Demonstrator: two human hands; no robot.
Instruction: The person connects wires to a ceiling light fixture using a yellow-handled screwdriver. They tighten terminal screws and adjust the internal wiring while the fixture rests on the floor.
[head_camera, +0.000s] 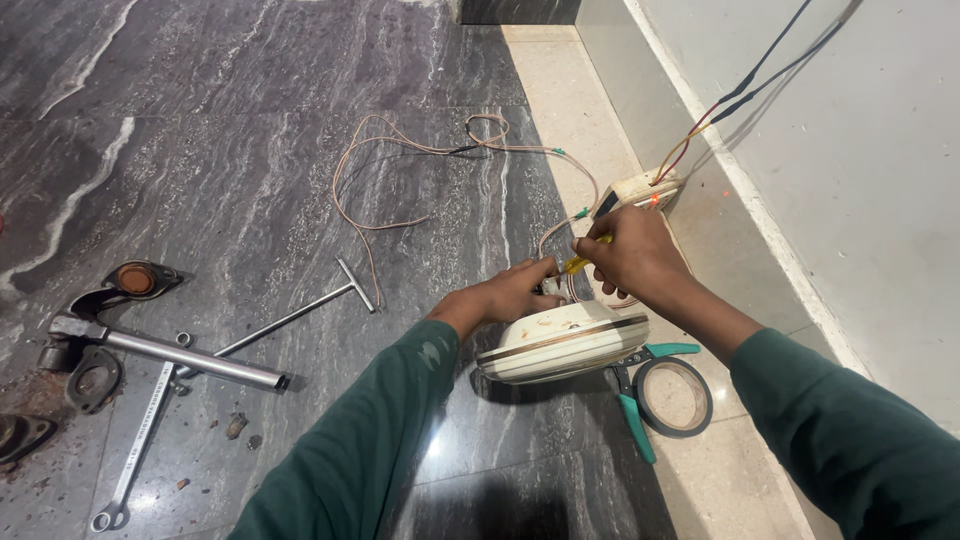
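Home interior: polished stone floor (250, 120), plain wall (860, 150), tools strewn on floor.

One cream round motor housing (560, 343) with a dark band. Two hands: left hand (510, 292), right hand (632, 255). One yellow-handled screwdriver (583, 261). One pair of green-handled pliers (640, 385). One roll of tape (674, 396). One cream switch box (640, 190) by the wall. One long looped thin wire (380, 170) on the floor. One T-handle wrench (300, 315). One metal rod (190, 358). One flat spanner (140, 440). Three dark metal brackets at the left edge: (135, 280), (92, 380), (18, 436).
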